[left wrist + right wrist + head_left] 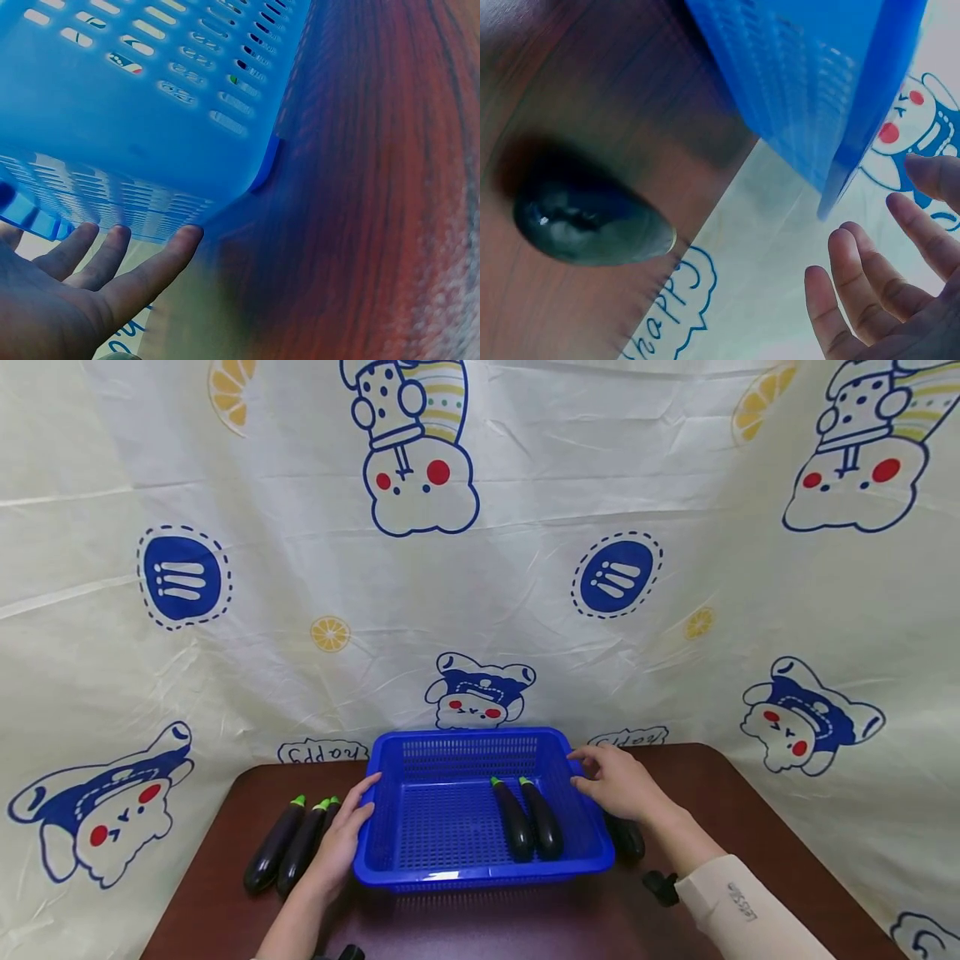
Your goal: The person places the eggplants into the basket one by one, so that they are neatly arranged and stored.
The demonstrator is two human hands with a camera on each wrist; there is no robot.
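A blue plastic basket (442, 831) with slotted walls stands at the middle of the table, two dark eggplants (528, 822) lying side by side in its right half. At its left side is my left hand (341, 835); in the left wrist view, its fairly straight fingers (154, 274) are spread along the outside wall. My right hand (618, 781) is at the right rim. The right wrist view shows its fingers (847, 277) spread, with a small gap visible to the basket. One eggplant (626, 837) lies under the right forearm, partly hidden.
Left of the basket, three eggplants (273, 847) lie together with green stem ends pointing away, partly behind the left hand. The brown table (750, 827) ends at a white patterned cloth (525, 577) hanging behind it.
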